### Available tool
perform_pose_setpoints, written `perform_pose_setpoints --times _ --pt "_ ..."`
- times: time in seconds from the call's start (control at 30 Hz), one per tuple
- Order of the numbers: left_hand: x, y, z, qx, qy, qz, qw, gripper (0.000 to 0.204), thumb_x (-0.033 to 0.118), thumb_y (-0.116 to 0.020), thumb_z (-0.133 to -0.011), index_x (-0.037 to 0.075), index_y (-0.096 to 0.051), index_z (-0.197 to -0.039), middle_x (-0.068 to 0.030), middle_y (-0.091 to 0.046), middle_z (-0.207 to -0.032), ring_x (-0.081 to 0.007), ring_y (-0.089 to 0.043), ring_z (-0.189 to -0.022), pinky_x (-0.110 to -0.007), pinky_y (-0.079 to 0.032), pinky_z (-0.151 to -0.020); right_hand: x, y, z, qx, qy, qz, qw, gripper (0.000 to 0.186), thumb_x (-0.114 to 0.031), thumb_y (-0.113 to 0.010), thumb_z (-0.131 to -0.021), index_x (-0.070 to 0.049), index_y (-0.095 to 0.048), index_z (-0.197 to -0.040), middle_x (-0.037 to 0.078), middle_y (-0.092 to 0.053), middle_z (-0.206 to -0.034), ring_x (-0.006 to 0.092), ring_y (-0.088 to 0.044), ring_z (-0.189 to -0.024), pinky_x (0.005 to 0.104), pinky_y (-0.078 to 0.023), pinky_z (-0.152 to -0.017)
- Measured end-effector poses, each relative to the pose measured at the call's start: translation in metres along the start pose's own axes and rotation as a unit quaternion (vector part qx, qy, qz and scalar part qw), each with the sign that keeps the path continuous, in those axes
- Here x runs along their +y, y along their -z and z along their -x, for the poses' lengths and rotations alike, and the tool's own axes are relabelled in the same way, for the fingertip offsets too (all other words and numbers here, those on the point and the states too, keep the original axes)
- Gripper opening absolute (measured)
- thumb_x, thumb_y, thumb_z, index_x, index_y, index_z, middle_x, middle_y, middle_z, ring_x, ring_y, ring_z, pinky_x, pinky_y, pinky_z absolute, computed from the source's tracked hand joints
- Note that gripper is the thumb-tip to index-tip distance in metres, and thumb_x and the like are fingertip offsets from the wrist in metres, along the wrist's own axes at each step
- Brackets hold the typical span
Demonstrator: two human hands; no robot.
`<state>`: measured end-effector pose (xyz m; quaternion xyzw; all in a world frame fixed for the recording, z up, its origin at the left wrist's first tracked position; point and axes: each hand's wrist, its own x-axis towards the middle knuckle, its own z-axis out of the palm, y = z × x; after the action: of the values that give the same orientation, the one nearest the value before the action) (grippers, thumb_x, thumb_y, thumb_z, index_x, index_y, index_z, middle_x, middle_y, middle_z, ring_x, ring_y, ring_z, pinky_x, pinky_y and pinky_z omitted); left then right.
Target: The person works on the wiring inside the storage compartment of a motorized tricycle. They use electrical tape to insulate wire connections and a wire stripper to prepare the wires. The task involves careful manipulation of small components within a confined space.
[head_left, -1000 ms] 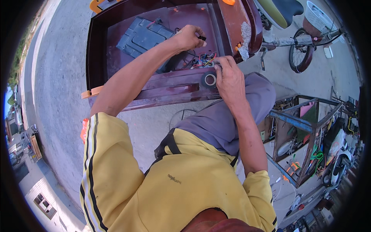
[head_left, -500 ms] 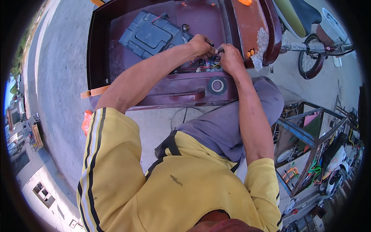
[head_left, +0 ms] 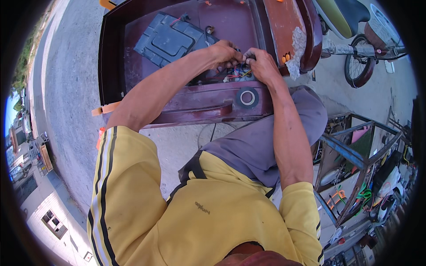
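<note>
My left hand (head_left: 225, 54) and my right hand (head_left: 262, 64) meet fingertip to fingertip over a bundle of thin coloured wires (head_left: 238, 73). Both are closed in a pinch on wire ends; the exact spot they grip is mostly covered by the fingers. Red, blue and yellow strands come out of an opening in the maroon vehicle body (head_left: 195, 98), just under the fingertips. A roll of black tape (head_left: 247, 97) lies flat on the body's near ledge, below the wires. Left of my hands, a dark grey plastic cover (head_left: 171, 41) rests tilted in the maroon tray.
A brown panel with crumpled clear plastic wrap (head_left: 296, 53) is at the right of the tray. Beyond it stands a parked two-wheeler with a front wheel (head_left: 358, 62). A metal frame (head_left: 341, 150) with tools and cables is at my right. Concrete ground (head_left: 71, 88) stretches along the left.
My fingertips have shifted slightly left and come closer together above the wires. The view has moved a little; the tape roll and grey cover stay in place.
</note>
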<state>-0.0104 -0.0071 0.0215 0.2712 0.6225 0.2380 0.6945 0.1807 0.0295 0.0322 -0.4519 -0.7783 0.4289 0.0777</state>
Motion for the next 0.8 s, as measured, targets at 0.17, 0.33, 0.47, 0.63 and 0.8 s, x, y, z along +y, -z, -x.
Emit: perform_pose_setpoints --times 0.17,0.33,0.47,0.63,0.8 --pt "-0.007 0.006 -0.002 -0.019 -0.006 0.026 0.999 0.056 0.0 -0.074 -0.086 -0.006 -0.046 -0.134 -0.008 -0.066 -0.088 -0.013 -0.061 -0.072 -0.026 -0.046 -0.054 -0.002 0.0 -0.002 -0.033 -0.036 0.008 0.999 0.019 -0.012 -0.067 -0.09 -0.002 -0.073 -0.105 0.022 -0.072 -0.103 0.0381 -0.069 -0.103 0.0435 -0.053 -0.088" --pt "-0.001 0.0 0.006 0.013 -0.019 -0.03 0.999 0.053 0.0 -0.074 -0.086 -0.005 -0.048 -0.131 -0.0081 -0.065 -0.09 -0.0143 -0.061 -0.073 -0.027 -0.048 -0.056 0.004 -0.003 -0.004 -0.037 -0.053 0.017 0.998 0.02 -0.014 -0.068 -0.091 -0.002 -0.074 -0.106 0.022 -0.072 -0.105 0.0364 -0.069 -0.105 0.0434 -0.052 -0.09" --pt "0.003 0.0 0.013 0.017 -0.048 -0.054 0.997 0.049 0.003 -0.075 -0.087 0.0 -0.053 -0.129 -0.0076 -0.065 -0.094 -0.0153 -0.062 -0.078 -0.027 -0.052 -0.061 0.002 -0.003 -0.004 -0.03 -0.064 0.005 0.997 0.02 -0.015 -0.068 -0.091 -0.002 -0.074 -0.105 0.022 -0.072 -0.104 0.0364 -0.069 -0.105 0.0437 -0.052 -0.09" --pt "0.007 0.007 0.016 -0.007 -0.025 0.006 1.0 0.041 0.011 -0.072 -0.092 0.002 -0.057 -0.13 -0.0071 -0.066 -0.103 -0.0167 -0.065 -0.086 -0.028 -0.056 -0.071 0.003 -0.005 -0.002 0.004 -0.056 0.006 0.998 0.018 -0.015 -0.068 -0.09 -0.003 -0.074 -0.103 0.022 -0.073 -0.101 0.0372 -0.07 -0.102 0.0445 -0.052 -0.088" --pt "0.006 0.01 0.011 0.026 -0.062 0.038 0.997 0.031 0.011 -0.067 -0.096 -0.001 -0.063 -0.124 -0.0083 -0.068 -0.111 -0.0173 -0.067 -0.088 -0.029 -0.058 -0.076 0.002 -0.006 -0.001 0.024 -0.052 -0.008 0.998 0.015 -0.012 -0.068 -0.089 -0.003 -0.074 -0.099 0.022 -0.073 -0.098 0.038 -0.07 -0.099 0.0449 -0.053 -0.087"
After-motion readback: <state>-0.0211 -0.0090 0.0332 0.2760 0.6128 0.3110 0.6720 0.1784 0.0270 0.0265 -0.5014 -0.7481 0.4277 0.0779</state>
